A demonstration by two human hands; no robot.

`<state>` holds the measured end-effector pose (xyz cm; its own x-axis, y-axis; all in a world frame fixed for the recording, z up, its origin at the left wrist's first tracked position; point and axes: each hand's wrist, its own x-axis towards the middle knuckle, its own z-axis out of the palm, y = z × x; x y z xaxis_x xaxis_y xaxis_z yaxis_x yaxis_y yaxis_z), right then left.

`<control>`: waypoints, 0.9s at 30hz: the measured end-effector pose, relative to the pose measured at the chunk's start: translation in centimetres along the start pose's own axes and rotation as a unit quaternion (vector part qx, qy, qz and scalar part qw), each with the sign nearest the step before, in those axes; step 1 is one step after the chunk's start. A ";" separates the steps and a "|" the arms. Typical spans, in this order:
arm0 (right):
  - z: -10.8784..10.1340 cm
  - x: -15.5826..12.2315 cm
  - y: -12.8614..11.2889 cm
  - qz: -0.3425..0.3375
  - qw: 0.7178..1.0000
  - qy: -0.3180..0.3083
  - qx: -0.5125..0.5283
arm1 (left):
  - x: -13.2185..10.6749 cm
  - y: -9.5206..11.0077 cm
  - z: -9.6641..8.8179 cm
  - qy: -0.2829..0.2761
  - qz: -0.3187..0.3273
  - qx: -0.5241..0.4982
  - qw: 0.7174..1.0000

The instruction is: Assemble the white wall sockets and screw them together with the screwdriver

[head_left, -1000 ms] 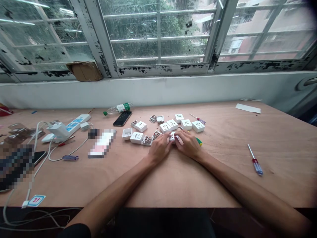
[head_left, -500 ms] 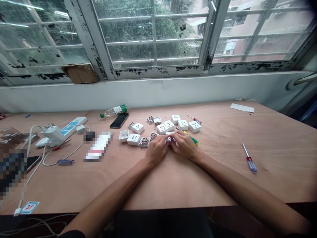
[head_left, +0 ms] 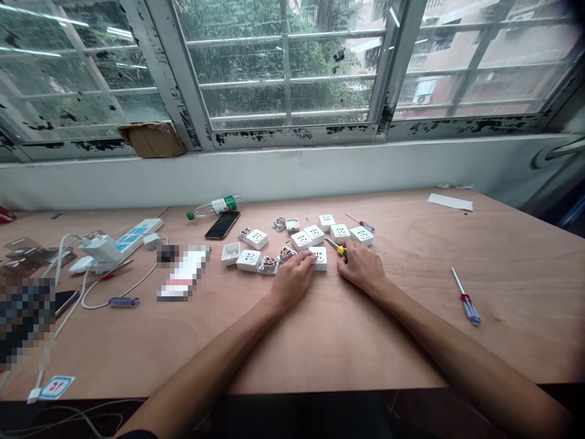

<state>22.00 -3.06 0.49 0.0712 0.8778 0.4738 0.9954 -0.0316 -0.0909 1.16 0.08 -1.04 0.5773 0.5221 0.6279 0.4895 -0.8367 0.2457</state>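
Left hand [head_left: 292,279] touches square white socket [head_left: 320,258]; right hand [head_left: 362,269] grips yellow-green screwdriver [head_left: 340,249].

The right hand [head_left: 362,269] hides most of the green-yellow screwdriver [head_left: 340,250] and its grip there; two patches [head_left: 183,275] on the bench [head_left: 320,341] are pixelated.

Black phone [head_left: 222,225], plastic bottle on its side [head_left: 213,207], white power strip [head_left: 132,235], blue-handled screwdriver [head_left: 466,297], cardboard on windowsill [head_left: 152,139]
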 end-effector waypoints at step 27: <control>-0.6 0.8 -2.4 0.011 0.834 0.266 0.483 | 0.0 0.1 0.0 -0.016 -0.009 -0.003 1.000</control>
<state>19.72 -2.55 1.57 0.3636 0.5380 0.7605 0.4946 0.5803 -0.6470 1.19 -0.01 -1.00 0.5892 0.5413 0.5999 0.4952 -0.8286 0.2613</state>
